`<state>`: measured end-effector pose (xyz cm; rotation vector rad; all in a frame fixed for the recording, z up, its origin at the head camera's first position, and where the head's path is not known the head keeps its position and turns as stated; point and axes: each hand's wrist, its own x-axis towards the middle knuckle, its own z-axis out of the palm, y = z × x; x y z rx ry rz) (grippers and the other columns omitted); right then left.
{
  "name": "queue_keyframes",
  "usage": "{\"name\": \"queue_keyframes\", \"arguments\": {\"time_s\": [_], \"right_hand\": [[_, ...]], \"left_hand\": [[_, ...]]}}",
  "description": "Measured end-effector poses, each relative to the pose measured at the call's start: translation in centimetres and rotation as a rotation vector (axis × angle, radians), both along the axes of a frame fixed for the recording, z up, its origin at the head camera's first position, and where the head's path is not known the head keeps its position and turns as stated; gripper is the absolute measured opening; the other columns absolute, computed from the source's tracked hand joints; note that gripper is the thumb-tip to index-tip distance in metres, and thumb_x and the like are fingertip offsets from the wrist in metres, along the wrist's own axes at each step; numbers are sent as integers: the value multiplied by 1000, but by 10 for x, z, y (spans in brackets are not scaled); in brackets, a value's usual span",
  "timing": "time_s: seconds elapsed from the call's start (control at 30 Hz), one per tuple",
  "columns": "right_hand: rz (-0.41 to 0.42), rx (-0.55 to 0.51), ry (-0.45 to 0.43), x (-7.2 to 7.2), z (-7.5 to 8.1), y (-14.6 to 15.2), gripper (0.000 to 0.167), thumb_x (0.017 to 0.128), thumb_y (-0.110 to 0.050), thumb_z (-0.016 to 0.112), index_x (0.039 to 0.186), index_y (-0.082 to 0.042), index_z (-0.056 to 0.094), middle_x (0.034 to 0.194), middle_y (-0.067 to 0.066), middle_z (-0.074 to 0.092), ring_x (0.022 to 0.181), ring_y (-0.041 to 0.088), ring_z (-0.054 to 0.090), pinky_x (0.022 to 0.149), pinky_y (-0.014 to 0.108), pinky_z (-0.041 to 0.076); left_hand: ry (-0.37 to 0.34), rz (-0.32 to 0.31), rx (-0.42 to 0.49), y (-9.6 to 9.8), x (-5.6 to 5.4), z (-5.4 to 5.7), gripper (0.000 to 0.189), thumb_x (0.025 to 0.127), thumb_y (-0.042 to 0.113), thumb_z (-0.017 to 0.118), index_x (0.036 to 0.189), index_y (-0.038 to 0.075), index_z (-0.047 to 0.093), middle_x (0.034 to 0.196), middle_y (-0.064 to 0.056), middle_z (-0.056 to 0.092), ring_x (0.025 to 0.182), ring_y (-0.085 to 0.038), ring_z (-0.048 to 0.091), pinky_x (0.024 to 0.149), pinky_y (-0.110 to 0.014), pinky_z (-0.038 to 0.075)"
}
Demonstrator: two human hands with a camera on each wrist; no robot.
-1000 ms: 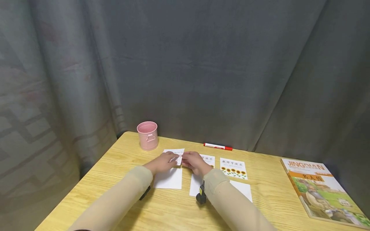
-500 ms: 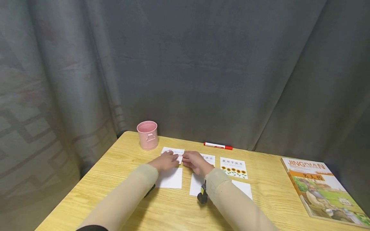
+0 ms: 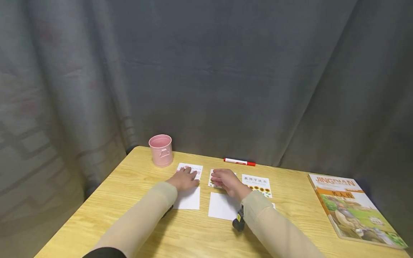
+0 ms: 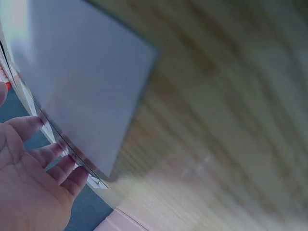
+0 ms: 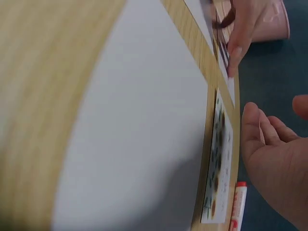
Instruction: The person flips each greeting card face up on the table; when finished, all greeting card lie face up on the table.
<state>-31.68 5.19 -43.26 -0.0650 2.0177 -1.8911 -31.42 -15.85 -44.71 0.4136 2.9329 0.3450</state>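
Note:
A white card with pink lettering [image 3: 195,168] lies on the table below the pink cup. My left hand [image 3: 185,180] rests on it with fingers spread; in the left wrist view, its fingertips [image 4: 77,178] touch the card. My right hand [image 3: 227,181] hovers above a second card [image 3: 212,183], whose sunflowers are partly covered by the hand. Its fingers hold nothing, and the right wrist view shows them loosely bent beside that sunflower card [image 5: 220,163]. Nearer me lie a blank white sheet [image 3: 189,199] under the left wrist and another blank sheet [image 3: 222,206].
A third card with sunflowers [image 3: 257,183] lies to the right, with a white sheet partly hidden by the right sleeve. A red-and-white marker [image 3: 239,162] lies at the back edge. The pink cup [image 3: 161,151] stands back left; a magazine [image 3: 356,209] lies far right.
The pink-lettered card has shifted slightly left and now lies flatter. My right hand has drawn away from it to the right, while my left hand stays on it with fingers more spread.

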Motion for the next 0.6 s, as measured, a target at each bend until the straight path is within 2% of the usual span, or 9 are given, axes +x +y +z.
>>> {"name": "queue_keyframes", "arguments": {"time_s": [0.1,0.17,0.27,0.33,0.47,0.53,0.6], "right_hand": [[42,-16,11,9,-1,-2,42,105,-2,47,141,19,46,139,32,55,117,32,63,97,36,55],[76,-14,18,16,-1,-4,41,105,-1,47,140,20,47,138,33,56,115,31,65,97,36,55],[131,3,21,27,0,-5,40,102,1,52,136,22,48,131,32,61,106,25,69,94,34,56],[167,16,13,33,1,-6,41,101,1,55,135,23,48,124,30,65,98,19,70,91,33,57],[225,21,-14,42,3,-6,45,100,1,56,136,24,45,115,27,68,91,15,69,89,33,58],[236,28,-26,44,3,-6,47,98,1,56,137,25,43,110,25,69,89,14,69,89,33,58],[237,42,-36,46,3,-6,50,97,2,56,138,25,41,110,24,68,91,16,69,90,34,58]], "left_hand": [[23,-6,68,-2,3,0,60,104,37,46,150,-1,50,158,-29,37,147,-50,29,119,-62,23],[76,-30,142,-5,8,1,57,103,33,48,146,-4,53,154,-33,40,144,-52,32,117,-64,25],[157,-95,228,-12,26,3,51,101,25,52,139,-10,55,146,-37,45,140,-54,38,115,-65,29],[182,-146,239,-18,43,4,50,101,24,53,137,-11,55,144,-39,45,137,-55,40,113,-65,31],[131,-249,172,-31,76,7,58,104,32,54,144,-9,50,152,-35,40,141,-51,39,114,-62,33],[82,-296,116,-35,86,10,66,105,42,53,151,-5,46,158,-30,35,146,-46,34,116,-59,32],[17,-330,53,-36,92,12,72,105,49,51,156,-1,41,162,-27,31,149,-44,29,118,-56,30]]}}
